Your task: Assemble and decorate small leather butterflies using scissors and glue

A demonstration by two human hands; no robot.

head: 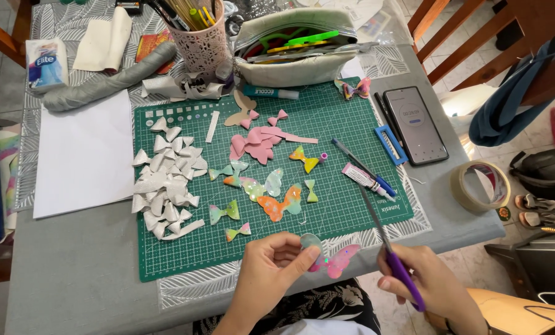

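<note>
My left hand (271, 271) pinches a small iridescent pink and teal bow-shaped cutout (333, 259) over the table's near edge. My right hand (427, 282) grips purple-handled scissors (383, 239), their blades pointing up and away over the green cutting mat (352, 136). On the mat lie several colourful bow pieces (276, 200), a pile of white bow cutouts (164, 186) at the left, and pink bow pieces (256, 144) near the middle.
A phone (415, 124), blue cutter (390, 144), pens and glue tube (361, 177) lie at the right. A tape roll (479, 186) sits on the table's right corner. Pencil case (296, 53), pen cup (200, 37), tissue pack (45, 62) and white paper (82, 155) fill the back and left.
</note>
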